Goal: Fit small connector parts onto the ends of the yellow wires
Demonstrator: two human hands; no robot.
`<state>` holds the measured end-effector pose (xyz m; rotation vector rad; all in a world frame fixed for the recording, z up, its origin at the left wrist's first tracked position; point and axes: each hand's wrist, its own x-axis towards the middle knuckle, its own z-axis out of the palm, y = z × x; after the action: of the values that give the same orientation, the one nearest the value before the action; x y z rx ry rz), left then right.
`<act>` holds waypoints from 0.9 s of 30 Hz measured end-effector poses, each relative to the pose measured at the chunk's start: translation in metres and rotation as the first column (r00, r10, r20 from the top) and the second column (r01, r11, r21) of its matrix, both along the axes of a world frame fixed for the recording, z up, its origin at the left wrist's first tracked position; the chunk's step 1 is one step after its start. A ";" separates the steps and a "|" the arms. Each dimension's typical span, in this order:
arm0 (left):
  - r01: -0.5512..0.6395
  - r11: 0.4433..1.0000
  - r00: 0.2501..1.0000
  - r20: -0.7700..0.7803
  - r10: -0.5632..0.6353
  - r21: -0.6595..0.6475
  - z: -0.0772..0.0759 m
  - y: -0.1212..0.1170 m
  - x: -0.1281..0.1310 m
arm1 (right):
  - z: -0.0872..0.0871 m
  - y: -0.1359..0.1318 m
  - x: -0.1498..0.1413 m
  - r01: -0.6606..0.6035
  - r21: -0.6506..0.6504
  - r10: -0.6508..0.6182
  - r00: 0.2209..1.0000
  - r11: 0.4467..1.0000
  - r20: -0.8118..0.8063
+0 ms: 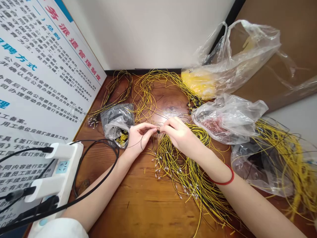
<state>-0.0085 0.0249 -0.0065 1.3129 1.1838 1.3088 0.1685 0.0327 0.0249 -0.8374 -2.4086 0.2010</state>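
Observation:
My left hand and my right hand meet over the middle of the wooden table, fingertips pinched together. Between them is a small black connector, gripped by the left thumb and finger. The right fingertips close at its other side, on what seems a thin wire; the exact hold is hidden. A dark wire loops down by my left hand. Below and beside my right hand lies a big bundle of yellow and black wires with small clear tips. Left of my left hand stands a grey plastic bag with yellow-and-black pieces inside.
More wires lie at the back. On the right are a bag of yellow pieces, a bag of reddish pieces and another wire bundle. A white power strip with black cables stands at left, before a printed board.

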 end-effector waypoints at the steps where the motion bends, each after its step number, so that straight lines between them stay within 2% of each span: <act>1: 0.001 1.000 1.000 -0.001 -0.001 0.002 0.000 0.000 0.000 | 0.000 0.000 0.000 -0.002 0.000 0.002 1.000 1.000 0.008; 10: 0.002 1.000 0.999 -0.033 -0.002 0.013 -0.001 -0.001 0.001 | 0.002 0.002 -0.002 -0.027 -0.004 0.028 0.997 1.000 0.069; 18: -0.005 1.000 0.999 -0.032 0.005 0.004 0.000 -0.001 0.001 | 0.000 0.003 -0.003 -0.006 -0.051 0.009 0.999 0.999 0.053; 27: -0.037 0.999 0.998 -0.040 0.038 0.028 0.002 -0.003 0.003 | -0.006 0.001 -0.004 0.023 -0.037 -0.023 1.000 0.999 0.006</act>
<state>-0.0055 0.0218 -0.0050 1.3482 1.2273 1.3356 0.1645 0.0334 0.0187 -0.8837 -2.4057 0.2358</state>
